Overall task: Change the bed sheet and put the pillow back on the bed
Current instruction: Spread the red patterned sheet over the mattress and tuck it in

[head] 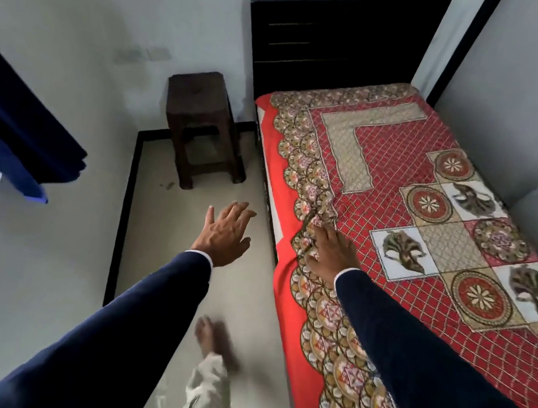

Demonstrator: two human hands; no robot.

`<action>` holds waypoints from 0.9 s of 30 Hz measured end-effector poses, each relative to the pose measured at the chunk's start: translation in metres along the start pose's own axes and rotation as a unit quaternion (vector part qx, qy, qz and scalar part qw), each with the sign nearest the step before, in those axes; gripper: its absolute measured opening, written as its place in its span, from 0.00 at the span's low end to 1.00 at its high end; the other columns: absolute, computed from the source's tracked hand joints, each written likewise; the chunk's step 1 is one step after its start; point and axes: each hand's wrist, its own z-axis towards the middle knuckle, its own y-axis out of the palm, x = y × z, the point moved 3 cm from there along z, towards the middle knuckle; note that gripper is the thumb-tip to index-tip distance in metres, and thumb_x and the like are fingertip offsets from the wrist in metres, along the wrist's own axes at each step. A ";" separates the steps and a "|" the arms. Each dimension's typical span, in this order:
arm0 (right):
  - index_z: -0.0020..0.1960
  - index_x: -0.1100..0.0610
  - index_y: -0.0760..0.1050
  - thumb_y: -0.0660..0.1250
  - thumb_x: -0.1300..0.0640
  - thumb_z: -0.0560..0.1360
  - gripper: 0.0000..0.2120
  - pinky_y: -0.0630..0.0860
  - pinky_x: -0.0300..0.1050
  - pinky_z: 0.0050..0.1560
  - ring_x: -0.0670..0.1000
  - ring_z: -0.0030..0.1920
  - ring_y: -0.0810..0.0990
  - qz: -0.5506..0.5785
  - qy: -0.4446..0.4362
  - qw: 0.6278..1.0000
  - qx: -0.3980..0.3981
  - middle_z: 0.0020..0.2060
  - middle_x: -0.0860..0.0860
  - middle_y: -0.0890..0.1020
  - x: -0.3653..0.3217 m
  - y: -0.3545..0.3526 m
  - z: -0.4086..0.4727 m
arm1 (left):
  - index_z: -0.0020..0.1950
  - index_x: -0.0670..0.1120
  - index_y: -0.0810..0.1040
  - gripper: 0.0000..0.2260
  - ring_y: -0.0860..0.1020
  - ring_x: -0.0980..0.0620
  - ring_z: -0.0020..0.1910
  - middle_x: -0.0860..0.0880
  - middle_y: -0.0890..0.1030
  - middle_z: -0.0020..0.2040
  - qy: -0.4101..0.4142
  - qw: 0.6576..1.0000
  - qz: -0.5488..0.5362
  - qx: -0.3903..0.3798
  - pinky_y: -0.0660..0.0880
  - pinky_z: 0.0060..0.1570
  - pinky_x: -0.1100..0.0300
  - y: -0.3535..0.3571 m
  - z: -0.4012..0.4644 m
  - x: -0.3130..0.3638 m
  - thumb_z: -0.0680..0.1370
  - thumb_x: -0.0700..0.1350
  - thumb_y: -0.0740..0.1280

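Fingers [317, 233] of the right hand [330, 252] are bunching a fold of the red patterned bed sheet [403, 174] near the bed's [266, 175] left edge, gripping the gathered cloth, while the left hand [226, 234] hangs spread and empty over the floor [161, 223] beside it. Spread flat to the dark headboard [345, 41], the sheet looks light, soft and limp, so it should slide off easily if taken by an edge or corner, though it may drag and snag. No pillow is in view.
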 end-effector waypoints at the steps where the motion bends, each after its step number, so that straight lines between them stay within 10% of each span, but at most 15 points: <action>1: 0.78 0.51 0.54 0.66 0.43 0.76 0.36 0.64 0.63 0.72 0.61 0.74 0.64 -0.002 0.006 1.000 -0.002 0.77 0.54 0.60 -0.001 0.000 0.021 | 0.77 0.50 0.61 0.26 0.52 0.47 0.81 0.48 0.56 0.81 0.011 1.000 0.001 -0.003 0.51 0.75 0.33 -0.001 0.025 -0.009 0.81 0.50 0.63; 14: 0.74 0.56 0.63 0.67 0.45 0.76 0.31 0.74 0.60 0.62 0.62 0.68 0.69 0.086 0.137 0.982 -0.096 0.70 0.57 0.67 -0.013 0.044 0.240 | 0.76 0.51 0.64 0.23 0.51 0.48 0.80 0.48 0.56 0.81 0.118 0.980 0.045 -0.155 0.51 0.75 0.32 0.014 0.295 -0.128 0.80 0.49 0.62; 27: 0.74 0.58 0.61 0.75 0.40 0.66 0.45 0.76 0.60 0.60 0.64 0.67 0.70 0.181 0.271 0.931 -0.163 0.69 0.59 0.67 0.023 0.165 0.382 | 0.76 0.49 0.65 0.28 0.55 0.41 0.80 0.44 0.58 0.81 0.354 0.869 0.226 -0.262 0.56 0.74 0.40 0.147 0.525 -0.113 0.76 0.43 0.65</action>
